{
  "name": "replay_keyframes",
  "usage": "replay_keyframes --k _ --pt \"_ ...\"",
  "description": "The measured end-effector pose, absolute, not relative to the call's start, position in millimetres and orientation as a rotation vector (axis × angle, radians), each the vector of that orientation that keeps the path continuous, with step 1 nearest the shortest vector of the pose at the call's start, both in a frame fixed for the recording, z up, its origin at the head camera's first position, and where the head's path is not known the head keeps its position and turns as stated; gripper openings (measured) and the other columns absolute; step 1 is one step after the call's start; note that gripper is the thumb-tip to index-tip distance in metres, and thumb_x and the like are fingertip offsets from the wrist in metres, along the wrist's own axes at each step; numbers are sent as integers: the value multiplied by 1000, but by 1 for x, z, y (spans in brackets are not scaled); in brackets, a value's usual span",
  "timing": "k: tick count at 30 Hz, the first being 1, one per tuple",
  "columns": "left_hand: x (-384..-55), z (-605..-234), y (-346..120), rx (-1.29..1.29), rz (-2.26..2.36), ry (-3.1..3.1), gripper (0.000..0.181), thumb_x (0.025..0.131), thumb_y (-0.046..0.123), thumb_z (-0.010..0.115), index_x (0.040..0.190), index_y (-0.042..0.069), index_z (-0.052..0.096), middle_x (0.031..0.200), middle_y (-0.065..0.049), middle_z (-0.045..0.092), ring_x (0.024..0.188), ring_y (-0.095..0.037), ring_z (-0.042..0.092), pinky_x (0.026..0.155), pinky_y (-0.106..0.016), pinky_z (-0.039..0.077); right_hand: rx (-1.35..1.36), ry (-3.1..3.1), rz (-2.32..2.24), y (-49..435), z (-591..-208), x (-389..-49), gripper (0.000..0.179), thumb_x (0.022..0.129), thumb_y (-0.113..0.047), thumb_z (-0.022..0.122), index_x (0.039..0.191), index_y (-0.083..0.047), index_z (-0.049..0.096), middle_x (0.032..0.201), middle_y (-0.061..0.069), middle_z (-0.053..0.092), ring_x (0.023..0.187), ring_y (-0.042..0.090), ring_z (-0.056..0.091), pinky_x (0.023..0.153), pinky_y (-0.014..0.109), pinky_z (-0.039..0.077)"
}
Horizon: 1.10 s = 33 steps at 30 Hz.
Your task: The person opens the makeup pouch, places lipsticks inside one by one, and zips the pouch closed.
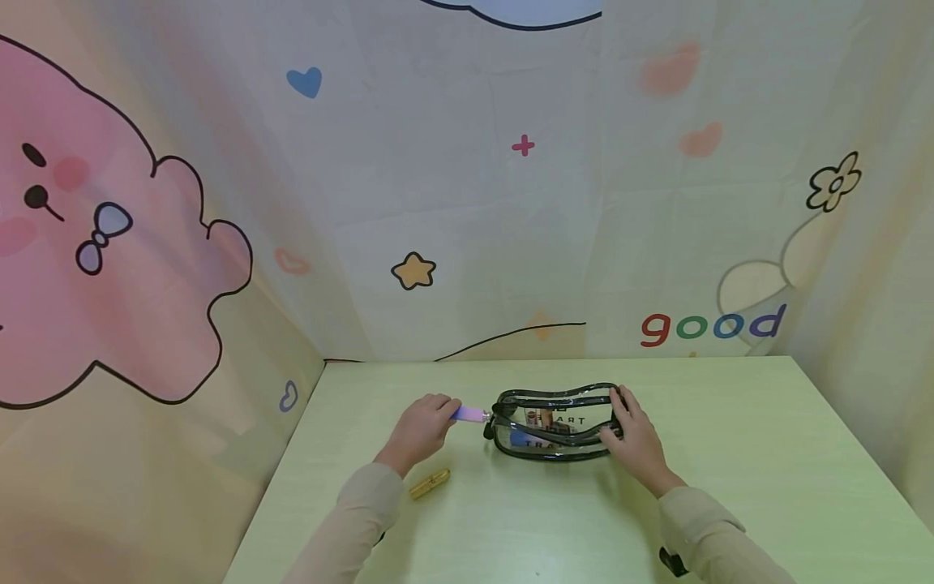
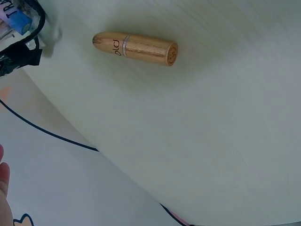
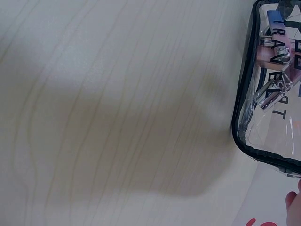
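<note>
A clear travel pouch [image 1: 556, 456] with black piping lies on the table, several small items inside. My right hand [image 1: 636, 438] grips the pouch by its right end; only fingertips [image 3: 292, 202] show in the right wrist view. To the left, my left hand [image 1: 422, 430] pinches a slim purple-pink tube [image 1: 470, 414] with a silvery end, level with the pouch's left end. That end overlaps the black edge in the head view. Below the left hand, a gold lipstick [image 1: 430, 484] lies on its side, seen close up in the left wrist view.
The pale table [image 1: 511, 527] ends at the back against a printed cloth backdrop [image 1: 467, 203]. Through the pouch's clear wall, a blue-and-pink tube [image 3: 276, 23] and a silvery piece [image 3: 270, 98] show in the right wrist view.
</note>
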<state>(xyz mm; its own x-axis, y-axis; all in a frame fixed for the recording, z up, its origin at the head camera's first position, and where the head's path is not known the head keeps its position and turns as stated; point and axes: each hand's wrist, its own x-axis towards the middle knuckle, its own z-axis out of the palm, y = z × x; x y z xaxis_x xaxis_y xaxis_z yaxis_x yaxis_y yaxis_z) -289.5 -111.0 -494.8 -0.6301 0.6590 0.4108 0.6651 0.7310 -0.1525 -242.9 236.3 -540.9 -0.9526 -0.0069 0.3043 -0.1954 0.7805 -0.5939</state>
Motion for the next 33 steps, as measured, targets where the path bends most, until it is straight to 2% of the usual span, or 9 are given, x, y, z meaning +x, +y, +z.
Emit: replay_keyframes --k 33 --pt "-286 -479 -42 -1096 75 -2415 18 85 23 57 102 15 57 97 3 61 87 -12 58 78 -23 48 134 -2684 938 236 -542 -244 65 80 -19 47 138 -1 23 143 22 19 124 45 27 93 59 28"
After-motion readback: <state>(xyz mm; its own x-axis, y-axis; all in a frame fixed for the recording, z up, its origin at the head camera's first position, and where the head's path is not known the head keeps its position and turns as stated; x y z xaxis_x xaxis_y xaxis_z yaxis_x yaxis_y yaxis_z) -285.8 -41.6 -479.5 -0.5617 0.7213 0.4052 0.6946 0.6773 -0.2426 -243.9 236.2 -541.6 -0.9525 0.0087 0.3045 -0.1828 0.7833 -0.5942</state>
